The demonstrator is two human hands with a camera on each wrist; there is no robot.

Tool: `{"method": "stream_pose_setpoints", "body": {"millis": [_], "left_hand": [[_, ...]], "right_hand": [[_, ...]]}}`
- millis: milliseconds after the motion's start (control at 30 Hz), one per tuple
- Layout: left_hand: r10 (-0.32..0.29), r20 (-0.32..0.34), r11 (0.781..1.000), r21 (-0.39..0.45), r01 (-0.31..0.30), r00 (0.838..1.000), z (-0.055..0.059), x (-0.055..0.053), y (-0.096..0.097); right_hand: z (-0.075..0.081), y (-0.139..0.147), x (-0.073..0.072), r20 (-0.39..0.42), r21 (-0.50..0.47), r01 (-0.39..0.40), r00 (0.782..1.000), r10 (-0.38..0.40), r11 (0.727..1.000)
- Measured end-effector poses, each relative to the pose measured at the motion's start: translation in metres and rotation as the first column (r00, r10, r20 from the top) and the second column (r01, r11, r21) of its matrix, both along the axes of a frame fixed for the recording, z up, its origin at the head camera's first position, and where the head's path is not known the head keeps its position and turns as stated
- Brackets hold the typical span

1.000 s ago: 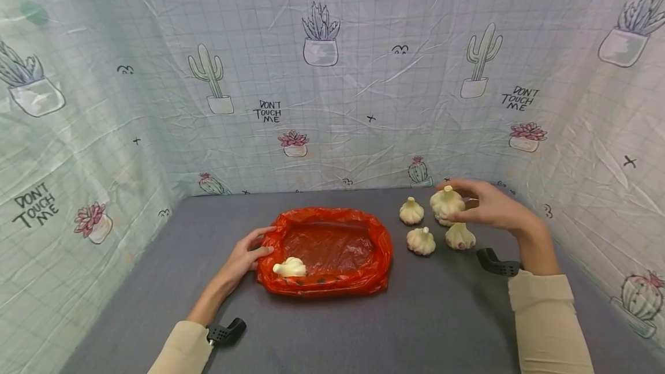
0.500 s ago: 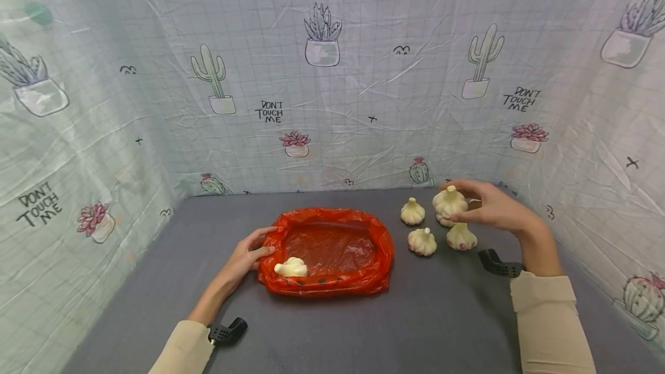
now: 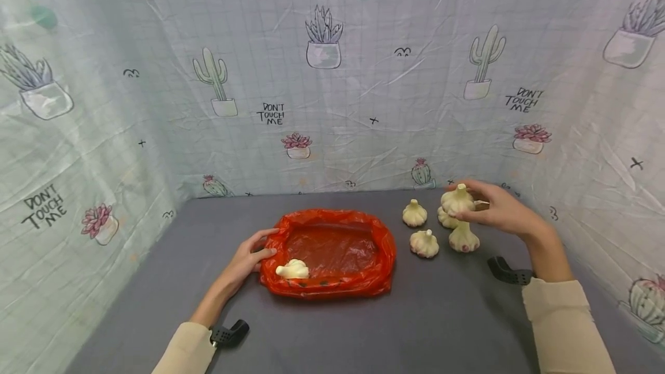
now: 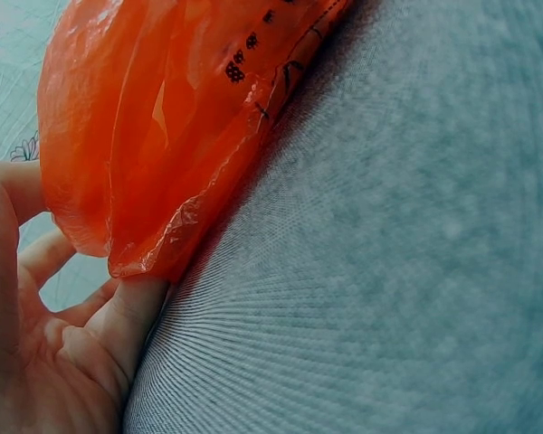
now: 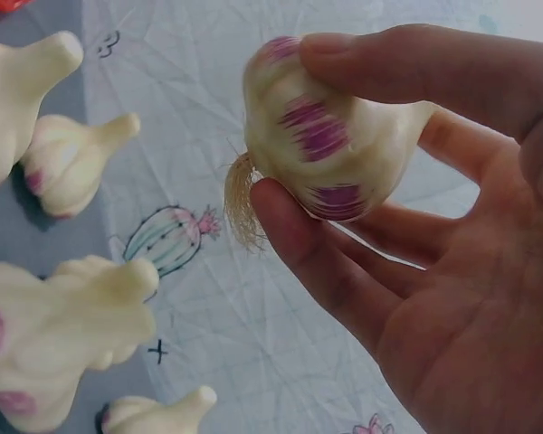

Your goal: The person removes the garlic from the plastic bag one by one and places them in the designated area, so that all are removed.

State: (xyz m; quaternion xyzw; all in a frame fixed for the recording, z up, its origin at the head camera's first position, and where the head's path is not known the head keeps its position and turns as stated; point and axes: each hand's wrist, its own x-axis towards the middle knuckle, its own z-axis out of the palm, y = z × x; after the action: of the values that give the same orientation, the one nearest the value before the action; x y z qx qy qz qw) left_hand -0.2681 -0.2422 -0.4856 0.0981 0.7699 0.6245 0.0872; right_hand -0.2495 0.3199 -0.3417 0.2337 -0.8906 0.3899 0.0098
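In the head view a red plastic bag (image 3: 332, 288) lies with its mouth wide and its edge crumpled. One pale garlic bulb (image 3: 295, 269) rests on its side at the bag's front left, inside the edge. My left hand (image 3: 249, 257) holds the bag's left end, thumb and fingers at its edge; black print shows on the bag's side in the left wrist view. With thumb and fingers my right hand (image 3: 499, 208) grips another garlic bulb (image 5: 330, 136), purple-marked, its roots hanging free. Below it sit several more bulbs, among them a front one (image 3: 464, 238).
Left of the right hand stand a rear bulb (image 3: 414, 213) and a nearer bulb (image 3: 423, 244), apart from the bag. A grey table (image 3: 332, 339) carries everything. Behind and at both sides hangs a sheet (image 3: 363, 91) printed with cacti.
My right hand has lifted its garlic bulb slightly and shifted right, uncovering more of the bulb behind it. My left hand keeps its place at the bag. The head view has shifted slightly.
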Motion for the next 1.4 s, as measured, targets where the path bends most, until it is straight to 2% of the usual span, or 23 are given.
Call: {"method": "stream_pose_setpoints", "body": {"millis": [400,533,767,1000,1400], "left_hand": [[0.007,0.004,1.000,0.005,-0.007,1.000,-0.003,0.004,-0.002],[0.004,0.002,1.000,0.011,-0.004,1.000,-0.002,0.004,-0.002],[-0.004,-0.001,1.000,0.017,0.004,1.000,0.000,0.002,-0.001],[0.003,-0.004,1.000,0.010,-0.003,1.000,0.000,0.001,0.000],[-0.002,-0.002,1.000,0.020,0.002,1.000,0.000,0.001,0.000]], "right_hand": [[-0.004,0.012,0.003,-0.031,0.085,0.058,0.998,-0.056,0.995],[-0.008,0.018,0.002,-0.024,0.076,0.058,0.998,-0.056,0.995],[-0.013,0.027,0.000,-0.056,0.098,0.088,0.995,-0.083,0.991],[-0.015,0.039,0.001,-0.025,0.134,0.111,0.994,-0.109,0.985],[-0.017,0.058,0.002,-0.038,0.171,0.131,0.991,-0.126,0.976]]}}
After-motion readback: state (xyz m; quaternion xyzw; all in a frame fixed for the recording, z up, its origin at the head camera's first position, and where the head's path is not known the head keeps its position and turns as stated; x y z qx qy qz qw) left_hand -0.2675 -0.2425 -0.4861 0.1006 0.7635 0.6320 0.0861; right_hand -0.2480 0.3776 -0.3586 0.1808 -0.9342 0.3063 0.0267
